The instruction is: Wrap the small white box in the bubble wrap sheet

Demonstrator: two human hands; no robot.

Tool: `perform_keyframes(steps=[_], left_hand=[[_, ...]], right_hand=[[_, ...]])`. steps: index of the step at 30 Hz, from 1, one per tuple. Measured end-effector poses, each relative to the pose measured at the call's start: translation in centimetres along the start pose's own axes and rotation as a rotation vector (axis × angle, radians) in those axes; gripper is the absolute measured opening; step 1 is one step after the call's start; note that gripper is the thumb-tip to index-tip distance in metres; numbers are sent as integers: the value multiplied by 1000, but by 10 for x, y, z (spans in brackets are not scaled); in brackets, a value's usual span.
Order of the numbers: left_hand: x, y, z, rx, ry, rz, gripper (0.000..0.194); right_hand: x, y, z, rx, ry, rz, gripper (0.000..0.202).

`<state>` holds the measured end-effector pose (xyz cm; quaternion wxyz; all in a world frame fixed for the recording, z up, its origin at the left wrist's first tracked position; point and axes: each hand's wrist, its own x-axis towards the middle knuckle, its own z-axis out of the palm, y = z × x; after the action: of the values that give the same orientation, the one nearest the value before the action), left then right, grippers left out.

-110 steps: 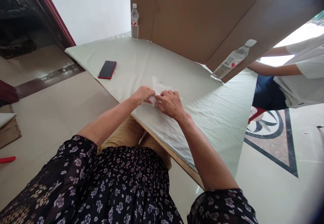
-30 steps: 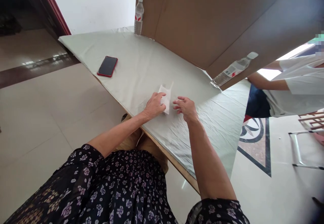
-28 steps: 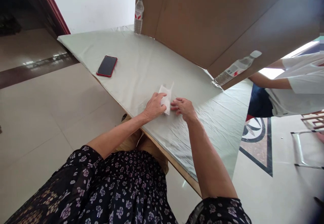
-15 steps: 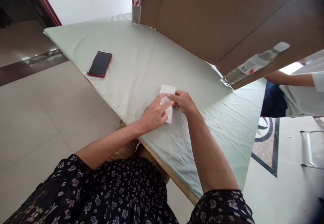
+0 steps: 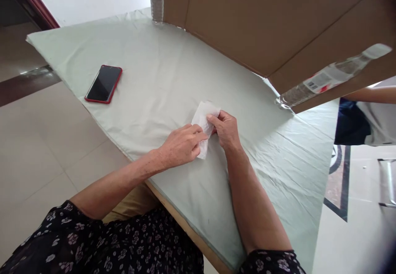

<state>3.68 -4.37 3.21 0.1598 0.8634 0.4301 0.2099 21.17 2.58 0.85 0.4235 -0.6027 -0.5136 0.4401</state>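
A folded white tissue (image 5: 201, 115) lies between my hands, a little above or on the pale green cloth; I cannot tell whether it touches. My left hand (image 5: 184, 144) is closed at the tissue's lower left side, its fingers bent over the paper and the thumb below. At the upper right edge, my right hand (image 5: 225, 127) pinches the tissue with the thumb on top. Some of its fingers are hidden behind the paper.
A phone in a red case (image 5: 104, 84) lies left on the cloth-covered table (image 5: 148, 80). A large cardboard panel (image 5: 235, 22) stands at the back, with a plastic bottle (image 5: 157, 1) and another bottle (image 5: 328, 78) against it. A person's arm (image 5: 371, 95) shows at right.
My left hand has gone from stretched fingers over the tissue to bent fingers at its lower left side. The tissue has turned slightly and looks wider. The camera view has shifted.
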Motion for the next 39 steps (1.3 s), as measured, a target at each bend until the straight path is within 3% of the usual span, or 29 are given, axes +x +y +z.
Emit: perform_keyframes(steps=[8, 14, 20, 27, 31, 34, 39], left_hand=[[-8, -5, 11, -227, 136, -33, 37], [-7, -9, 15, -290, 166, -17, 35], [-8, -8, 18, -264, 213, -86, 32], [-9, -8, 21, -246, 314, -149, 27], [-9, -13, 23, -266, 406, -139, 42], [-8, -17, 24, -304, 399, -73, 52], [-7, -25, 26, -420, 280, -10, 20]], right_hand=[[-10, 7, 4, 154, -91, -33, 25], [-13, 4, 5, 202, -73, -48, 19], [-22, -10, -2, 142, -72, -205, 10], [-57, -30, -8, -25, -101, -340, 8], [-73, -27, -8, -61, -113, -371, 5], [-82, -18, -6, -111, -103, -439, 6], [-96, -3, -5, -293, -57, -580, 12]])
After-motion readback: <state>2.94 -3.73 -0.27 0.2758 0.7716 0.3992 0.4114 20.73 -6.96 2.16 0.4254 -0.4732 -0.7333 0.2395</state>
